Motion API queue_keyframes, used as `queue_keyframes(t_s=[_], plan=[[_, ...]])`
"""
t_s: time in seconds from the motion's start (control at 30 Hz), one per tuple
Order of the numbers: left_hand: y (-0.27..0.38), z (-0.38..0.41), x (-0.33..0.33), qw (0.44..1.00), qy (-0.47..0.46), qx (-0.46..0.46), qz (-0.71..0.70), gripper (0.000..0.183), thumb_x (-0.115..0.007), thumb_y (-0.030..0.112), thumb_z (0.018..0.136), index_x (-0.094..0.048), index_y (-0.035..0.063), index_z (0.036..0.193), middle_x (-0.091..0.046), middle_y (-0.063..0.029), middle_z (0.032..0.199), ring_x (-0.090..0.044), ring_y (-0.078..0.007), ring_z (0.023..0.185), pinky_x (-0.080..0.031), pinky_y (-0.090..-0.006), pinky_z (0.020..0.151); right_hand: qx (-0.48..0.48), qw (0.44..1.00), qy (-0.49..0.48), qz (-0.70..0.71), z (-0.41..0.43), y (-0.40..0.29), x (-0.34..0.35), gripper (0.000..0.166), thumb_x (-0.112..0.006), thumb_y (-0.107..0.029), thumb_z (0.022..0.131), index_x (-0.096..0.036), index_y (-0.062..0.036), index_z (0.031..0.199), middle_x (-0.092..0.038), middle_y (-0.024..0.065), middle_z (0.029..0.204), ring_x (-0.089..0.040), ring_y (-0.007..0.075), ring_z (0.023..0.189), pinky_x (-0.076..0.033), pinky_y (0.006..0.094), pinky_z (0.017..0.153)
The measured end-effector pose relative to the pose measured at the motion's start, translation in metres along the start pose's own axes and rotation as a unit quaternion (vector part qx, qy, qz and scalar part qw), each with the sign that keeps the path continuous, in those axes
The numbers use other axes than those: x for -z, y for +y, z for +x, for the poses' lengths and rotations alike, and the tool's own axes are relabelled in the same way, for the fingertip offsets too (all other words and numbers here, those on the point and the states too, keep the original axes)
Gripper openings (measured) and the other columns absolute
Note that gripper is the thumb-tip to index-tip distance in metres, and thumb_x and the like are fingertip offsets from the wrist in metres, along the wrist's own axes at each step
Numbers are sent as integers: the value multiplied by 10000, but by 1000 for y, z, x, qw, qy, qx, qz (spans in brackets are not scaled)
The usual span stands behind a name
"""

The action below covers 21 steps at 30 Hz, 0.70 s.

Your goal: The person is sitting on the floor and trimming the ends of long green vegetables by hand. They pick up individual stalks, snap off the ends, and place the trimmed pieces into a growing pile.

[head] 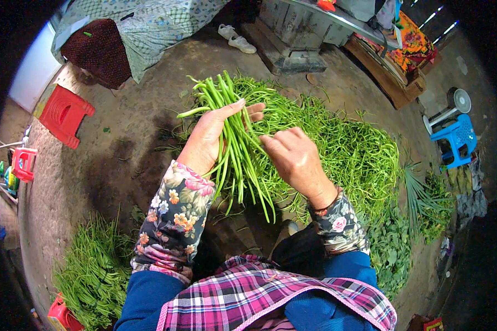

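Note:
A bundle of long green vegetable stems [237,159] lies across the palm of my left hand [207,134], with the thumb over it. Its thicker, even ends point away from me and the thin ends hang towards my lap. Close by on the right, my right hand [296,159] has its fingers curled, and a single green stem [250,130] runs into its fingertips beside the bundle. Beneath and beyond both hands spreads a large heap of loose green stems [352,153] on the floor.
Leafy greens [391,248] and a palm frond [416,198] border the heap at right. More stems [95,273] are piled at lower left. A red plastic stool [66,116] stands at left, a blue stool [457,138] at far right. White shoes [237,39] rest near a table base [288,41].

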<state>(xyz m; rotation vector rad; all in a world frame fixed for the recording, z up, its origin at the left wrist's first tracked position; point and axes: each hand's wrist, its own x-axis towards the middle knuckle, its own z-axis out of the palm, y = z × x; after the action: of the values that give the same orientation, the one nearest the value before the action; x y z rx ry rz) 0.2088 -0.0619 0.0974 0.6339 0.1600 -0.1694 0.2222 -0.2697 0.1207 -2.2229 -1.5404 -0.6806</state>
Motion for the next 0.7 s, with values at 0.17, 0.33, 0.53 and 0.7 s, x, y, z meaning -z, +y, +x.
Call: queue_keyframes(t_s=[0.17,0.33,0.53,0.7], plan=[[14,-3,10,991,-52,-59,108,183,-662,187,912,-663,26,1000,-648,-36,832,-613,-114,740,-501,-257,619,-62,976,-20,207,-1,7,3,206,-664,-193,878,-669,-25,997,-616,91,859,-599,269,804,-464,349,765],[10,-20,-13,945,-122,-150,263,142,-624,157,926,-598,33,989,-640,-53,839,-569,-138,736,-457,-295,710,-228,770,18,596,-9,46,-11,562,-370,-436,1051,-660,43,1105,-689,126,1106,-624,217,1082,-454,342,990],[-23,-14,-23,900,-186,-42,393,177,-647,141,921,-599,39,1058,-679,-88,891,-630,-151,765,-503,-284,705,-330,681,48,652,-11,55,-22,516,-508,-383,1014,-526,46,1301,-646,104,1187,-591,180,1118,-440,347,1016],[-51,-3,-11,872,-245,-16,423,173,-646,102,921,-585,21,1061,-680,-111,879,-633,-161,730,-512,-302,685,-364,594,145,702,-6,56,-14,462,-588,-292,983,-510,24,1310,-662,115,1096,-638,187,998,-484,325,908]])
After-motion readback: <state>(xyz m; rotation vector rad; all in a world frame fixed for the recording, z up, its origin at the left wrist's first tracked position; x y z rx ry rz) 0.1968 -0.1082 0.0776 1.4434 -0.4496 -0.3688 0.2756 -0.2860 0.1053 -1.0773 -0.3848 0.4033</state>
